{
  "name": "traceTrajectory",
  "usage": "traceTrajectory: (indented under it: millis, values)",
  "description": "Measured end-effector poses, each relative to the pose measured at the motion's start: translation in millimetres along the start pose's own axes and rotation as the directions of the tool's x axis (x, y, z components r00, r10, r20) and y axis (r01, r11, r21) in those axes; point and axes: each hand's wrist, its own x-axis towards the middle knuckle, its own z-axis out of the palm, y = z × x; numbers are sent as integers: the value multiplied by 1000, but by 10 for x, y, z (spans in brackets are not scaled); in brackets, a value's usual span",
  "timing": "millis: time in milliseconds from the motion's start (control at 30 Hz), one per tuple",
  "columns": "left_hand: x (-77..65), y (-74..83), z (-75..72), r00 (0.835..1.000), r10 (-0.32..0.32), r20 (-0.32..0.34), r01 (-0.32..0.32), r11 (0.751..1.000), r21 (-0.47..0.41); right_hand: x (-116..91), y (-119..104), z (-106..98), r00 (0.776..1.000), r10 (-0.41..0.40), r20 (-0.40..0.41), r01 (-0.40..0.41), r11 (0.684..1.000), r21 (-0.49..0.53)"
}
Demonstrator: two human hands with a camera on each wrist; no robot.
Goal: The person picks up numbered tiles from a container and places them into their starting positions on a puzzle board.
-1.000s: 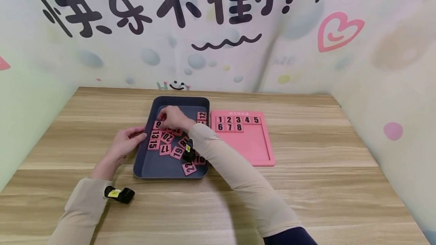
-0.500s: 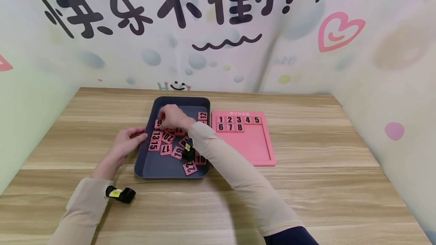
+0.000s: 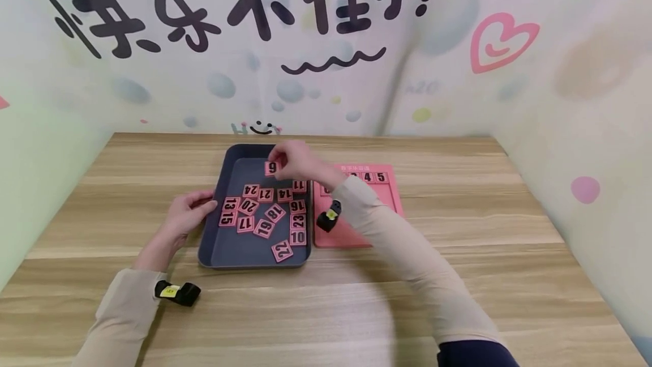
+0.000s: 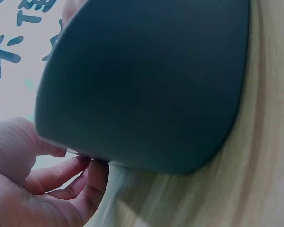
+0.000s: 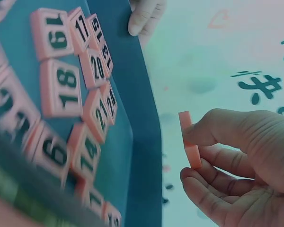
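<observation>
In the head view, my right hand point(image 3: 297, 162) pinches a pink number tile point(image 3: 272, 169) between thumb and fingers over the far end of the dark blue tray point(image 3: 229, 251). The right wrist view shows this tile point(image 5: 191, 142) edge-on, raised past the tray wall. My left hand point(image 3: 185, 211) holds the tray by its left side, thumb at the rim. Several loose numbered tiles lie in the tray, among them 20 point(image 3: 248, 206), 19 point(image 3: 264, 228) and 22 point(image 3: 282, 251). Right of the tray is a pink board point(image 3: 336, 228); my right forearm covers part of its tile rows.
All this stands on a wood-grain table point(image 3: 244, 321). Behind it is a printed wall point(image 3: 326, 95) with large black characters. Black camera straps are on both wrists, and the right sleeve point(image 3: 407, 248) crosses over the board.
My right hand has lifted a tile from the tray's left side and moved right with it, uncovering the tiles beneath. The forearm now overlaps the board. The left hand stays on the tray.
</observation>
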Motion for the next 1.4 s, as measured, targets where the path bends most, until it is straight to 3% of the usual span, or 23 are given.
traceTrajectory:
  millis: [200,533,700,1000,1400]
  values:
    - [0,-6,2,1000,-8,2,8,1000,-1,-350,226,-210,998,-19,-62,21,999,28]
    - [-7,-3,-2,1000,-13,0,13,1000,7,-930,704,-416,989,101,-112,-99,995,20]
    - [-10,-6,-9,1000,-24,3,24,1000,5,-1142,941,-435,983,115,-145,-117,993,-5]
    - [-3,-12,-6,1000,-15,9,15,1000,6,-1327,1185,-408,975,193,-113,-194,981,1]
    - [-16,-11,-7,1000,-12,13,12,1000,-6,-1368,1285,-369,974,192,-120,-195,981,-17]
